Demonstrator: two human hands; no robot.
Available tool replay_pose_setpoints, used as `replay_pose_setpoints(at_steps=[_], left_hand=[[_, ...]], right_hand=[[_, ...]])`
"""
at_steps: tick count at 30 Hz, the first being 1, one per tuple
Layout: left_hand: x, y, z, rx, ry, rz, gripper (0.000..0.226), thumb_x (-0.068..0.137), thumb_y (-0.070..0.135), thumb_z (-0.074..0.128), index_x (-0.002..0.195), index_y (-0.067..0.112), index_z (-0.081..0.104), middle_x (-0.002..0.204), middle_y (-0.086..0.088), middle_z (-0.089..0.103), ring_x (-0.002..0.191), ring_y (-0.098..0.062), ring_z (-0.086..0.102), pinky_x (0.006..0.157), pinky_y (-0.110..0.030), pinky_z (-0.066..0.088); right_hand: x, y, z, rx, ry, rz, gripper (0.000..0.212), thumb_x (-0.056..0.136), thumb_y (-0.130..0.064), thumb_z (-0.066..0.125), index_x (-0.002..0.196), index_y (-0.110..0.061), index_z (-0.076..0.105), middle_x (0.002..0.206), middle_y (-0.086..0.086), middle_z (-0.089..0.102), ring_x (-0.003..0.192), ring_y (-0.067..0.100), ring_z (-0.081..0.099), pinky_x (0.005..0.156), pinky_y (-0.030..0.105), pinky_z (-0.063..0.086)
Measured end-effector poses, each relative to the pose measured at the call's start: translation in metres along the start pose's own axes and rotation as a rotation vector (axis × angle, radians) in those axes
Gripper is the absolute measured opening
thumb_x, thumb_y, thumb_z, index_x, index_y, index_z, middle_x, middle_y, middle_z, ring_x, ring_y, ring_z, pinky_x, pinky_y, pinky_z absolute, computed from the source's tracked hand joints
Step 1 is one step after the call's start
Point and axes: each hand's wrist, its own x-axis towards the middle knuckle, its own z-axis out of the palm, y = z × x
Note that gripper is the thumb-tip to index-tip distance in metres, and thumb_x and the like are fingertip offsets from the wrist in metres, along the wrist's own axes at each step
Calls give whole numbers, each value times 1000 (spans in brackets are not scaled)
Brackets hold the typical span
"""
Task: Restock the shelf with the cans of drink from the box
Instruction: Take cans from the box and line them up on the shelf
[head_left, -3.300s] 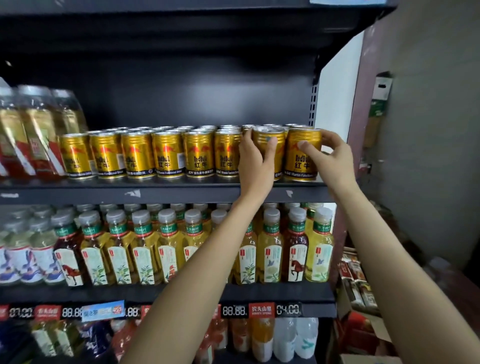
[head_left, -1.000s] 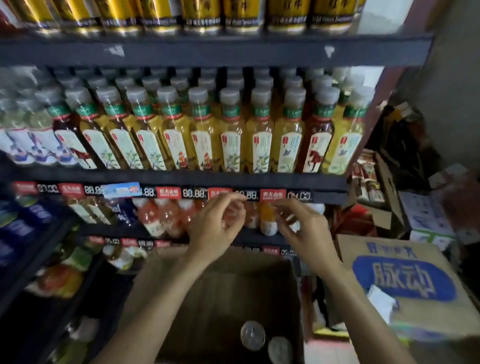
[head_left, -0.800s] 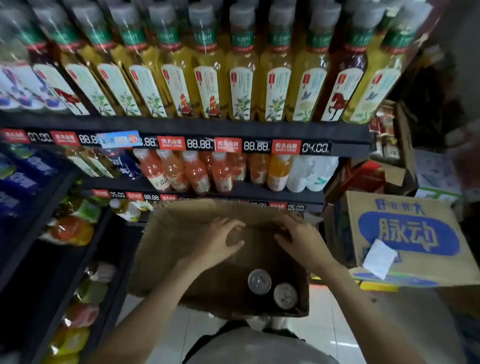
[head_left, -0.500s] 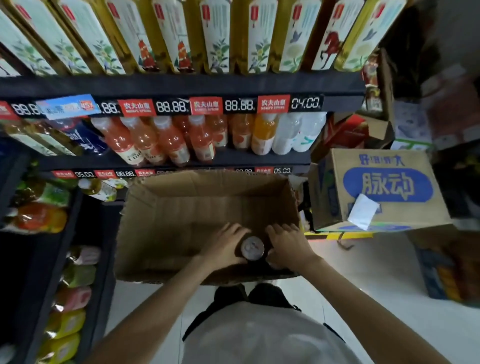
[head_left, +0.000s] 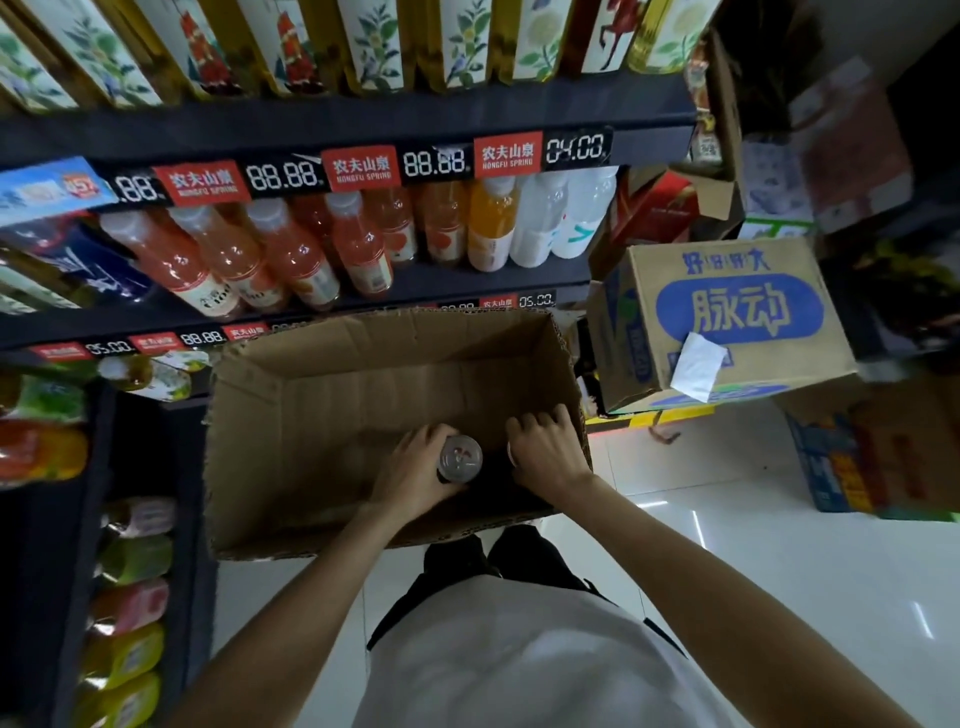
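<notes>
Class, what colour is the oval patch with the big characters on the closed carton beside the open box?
Blue, on the closed carton; head view.

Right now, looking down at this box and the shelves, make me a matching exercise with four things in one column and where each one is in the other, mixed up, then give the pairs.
Things
1. silver-topped can
2. open brown box
3. blue-printed carton
4. 04.00 price tag

Places
A. on the shelf edge above the pale bottles
B. on the floor below the shelves
C. right of the open box
D. inside the box, in the left hand

Pairs: 1-D, 2-B, 3-C, 4-A
</notes>
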Motion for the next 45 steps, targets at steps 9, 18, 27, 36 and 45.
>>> replay_pose_setpoints(at_steps=[9, 18, 27, 36, 45], left_hand=[[-3, 3, -18, -474, 90, -141, 48, 67, 21, 84, 98, 26, 48, 94, 11, 58, 88, -9, 58, 73, -26, 47], [-17, 56, -137, -1020, 408, -69, 72, 48, 60, 74, 115, 37, 57, 114, 15, 57, 105, 1, 51, 88, -23, 43], [-14, 153, -232, -1101, 547, 142, 55, 53, 70, 71, 95, 35, 63, 96, 13, 67, 100, -11, 60, 73, -23, 45], [-12, 262, -321, -915, 751, 572, 18, 81, 35, 57, 98, 30, 59, 85, 29, 68, 83, 11, 62, 66, -6, 46], [12, 345, -387, -726, 1055, 738, 36, 79, 53, 55, 111, 38, 49, 106, 22, 59, 99, 11, 56, 86, -15, 49]], right_hand=[[-5, 17, -22, 290, -6, 116, 59, 79, -28, 69, 130, -21, 41, 119, 10, 55, 108, 30, 56, 83, 38, 48], [-45, 57, -124, 1739, 430, 156, 60, 71, -12, 78, 121, -26, 47, 112, -9, 55, 100, 9, 58, 70, 18, 53], [-50, 100, -213, 1878, 566, -10, 55, 59, -43, 76, 110, -31, 57, 115, 4, 63, 107, 23, 61, 91, 41, 51], [-92, 169, -330, 1596, 866, -313, 54, 59, -32, 84, 107, -25, 62, 88, -14, 74, 86, 2, 67, 68, 13, 51], [-94, 237, -446, 1463, 1168, -479, 42, 77, -16, 72, 117, -17, 59, 102, -4, 69, 92, 3, 65, 76, 15, 51]])
